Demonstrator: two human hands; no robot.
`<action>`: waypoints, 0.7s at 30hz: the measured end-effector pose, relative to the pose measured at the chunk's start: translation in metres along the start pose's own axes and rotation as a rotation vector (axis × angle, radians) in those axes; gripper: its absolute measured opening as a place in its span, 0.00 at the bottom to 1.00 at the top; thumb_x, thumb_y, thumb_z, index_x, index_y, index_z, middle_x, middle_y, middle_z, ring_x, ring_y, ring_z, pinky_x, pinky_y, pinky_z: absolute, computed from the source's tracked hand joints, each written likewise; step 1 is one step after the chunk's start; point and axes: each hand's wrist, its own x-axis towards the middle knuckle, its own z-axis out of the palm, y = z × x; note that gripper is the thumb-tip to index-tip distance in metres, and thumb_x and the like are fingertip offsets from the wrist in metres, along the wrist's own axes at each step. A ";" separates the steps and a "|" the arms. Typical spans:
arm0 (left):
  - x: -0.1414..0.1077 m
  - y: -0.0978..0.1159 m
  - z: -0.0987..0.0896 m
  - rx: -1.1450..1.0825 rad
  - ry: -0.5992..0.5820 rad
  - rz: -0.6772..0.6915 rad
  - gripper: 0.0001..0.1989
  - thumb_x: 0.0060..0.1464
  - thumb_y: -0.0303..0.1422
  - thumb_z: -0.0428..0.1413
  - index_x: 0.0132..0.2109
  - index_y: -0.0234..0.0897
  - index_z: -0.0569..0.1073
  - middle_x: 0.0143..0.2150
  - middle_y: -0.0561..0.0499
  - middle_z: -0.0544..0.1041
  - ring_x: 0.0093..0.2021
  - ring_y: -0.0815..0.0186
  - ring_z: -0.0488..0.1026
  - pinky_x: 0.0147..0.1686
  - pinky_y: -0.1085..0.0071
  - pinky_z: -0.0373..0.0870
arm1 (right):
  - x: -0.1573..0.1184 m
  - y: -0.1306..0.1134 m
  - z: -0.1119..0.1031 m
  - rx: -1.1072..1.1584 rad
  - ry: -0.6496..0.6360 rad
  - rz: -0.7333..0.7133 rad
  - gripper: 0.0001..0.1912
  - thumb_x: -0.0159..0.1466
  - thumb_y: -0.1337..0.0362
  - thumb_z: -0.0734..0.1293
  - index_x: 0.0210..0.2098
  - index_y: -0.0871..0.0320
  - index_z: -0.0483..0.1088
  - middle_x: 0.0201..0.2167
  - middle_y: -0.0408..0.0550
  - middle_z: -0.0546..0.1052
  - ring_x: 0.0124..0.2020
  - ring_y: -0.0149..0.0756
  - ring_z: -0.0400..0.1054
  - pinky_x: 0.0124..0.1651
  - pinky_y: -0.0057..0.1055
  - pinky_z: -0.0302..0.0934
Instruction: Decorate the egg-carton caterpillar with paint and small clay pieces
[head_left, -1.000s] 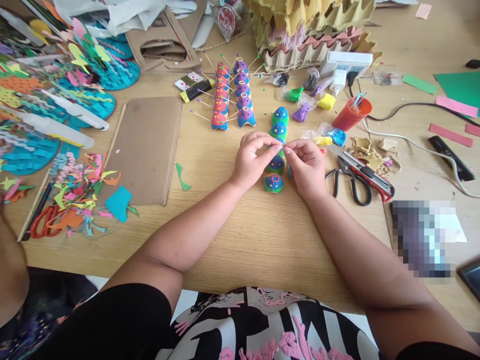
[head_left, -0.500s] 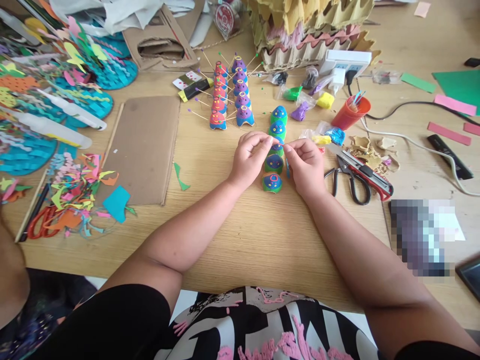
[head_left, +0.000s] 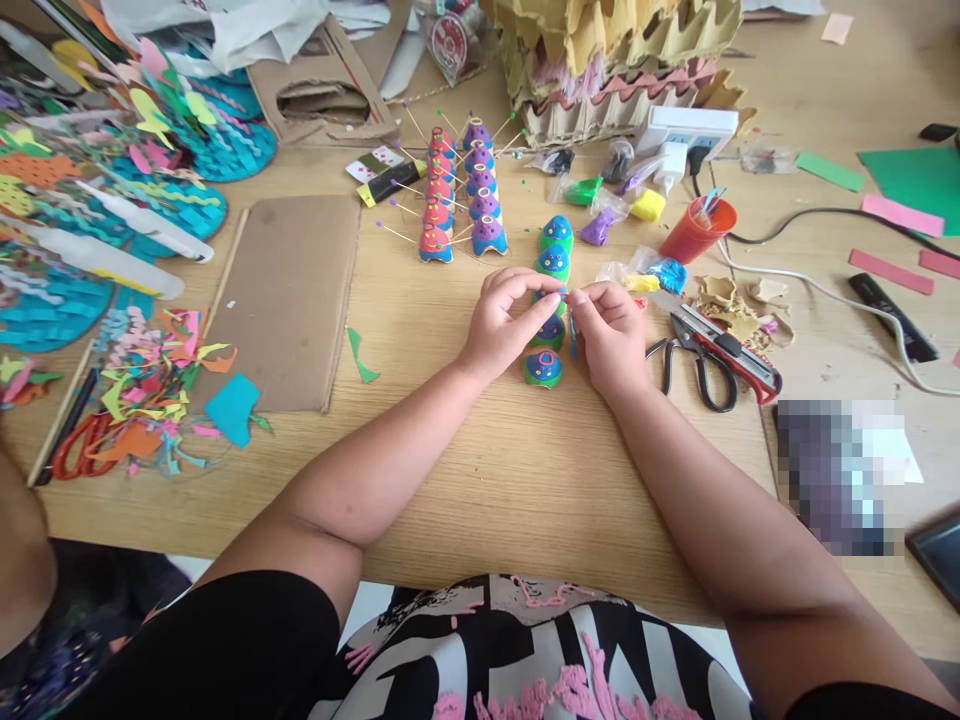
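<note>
My left hand (head_left: 506, 318) and my right hand (head_left: 611, 325) meet fingertip to fingertip above a row of blue and green clay-covered egg-carton cups. Thumb and forefinger are pinched on each hand; whatever tiny piece lies between them is too small to make out. The nearest cup (head_left: 542, 368) carries a pinkish-red ring and small yellow dots. Behind the fingers, a farther cup (head_left: 553, 260) has yellow dots for eyes, while the middle ones are partly hidden. A thin blue stick (head_left: 574, 335) shows beside my right hand; I cannot tell whether it is held.
Red and purple cup figures (head_left: 435, 242) with pins stand farther back. Clay bags (head_left: 598, 225), an orange cup (head_left: 697, 228), pliers (head_left: 701, 360) and a utility knife (head_left: 731, 345) lie rightward. Cardboard (head_left: 281, 300) and paper scraps (head_left: 165, 380) lie left. Another person's arm (head_left: 22, 540) shows at left.
My left thumb and forefinger have shifted slightly toward the right hand and down, and the reddish bit seen between the fingertips is now harder to see. The cups stay in place.
</note>
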 end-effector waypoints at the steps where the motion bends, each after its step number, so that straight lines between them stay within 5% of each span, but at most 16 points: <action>1: 0.000 0.000 0.000 0.004 -0.001 0.003 0.12 0.64 0.46 0.61 0.45 0.46 0.83 0.48 0.49 0.83 0.55 0.59 0.77 0.63 0.60 0.69 | 0.000 0.000 0.000 0.001 -0.002 -0.003 0.26 0.60 0.39 0.75 0.30 0.54 0.68 0.21 0.36 0.65 0.22 0.25 0.54 0.26 0.27 0.51; 15: 0.000 -0.004 0.002 -0.003 0.028 -0.003 0.14 0.63 0.48 0.62 0.41 0.44 0.83 0.45 0.49 0.83 0.53 0.61 0.77 0.61 0.60 0.70 | -0.001 -0.006 0.002 0.011 -0.032 0.035 0.27 0.58 0.38 0.76 0.27 0.55 0.69 0.21 0.38 0.65 0.24 0.26 0.56 0.27 0.27 0.53; 21: 0.001 -0.007 0.003 -0.032 0.070 -0.014 0.15 0.63 0.50 0.62 0.40 0.43 0.83 0.44 0.49 0.82 0.52 0.61 0.77 0.60 0.60 0.71 | 0.000 -0.004 0.000 0.017 -0.036 0.038 0.28 0.64 0.35 0.68 0.31 0.54 0.73 0.21 0.38 0.63 0.22 0.26 0.55 0.24 0.28 0.50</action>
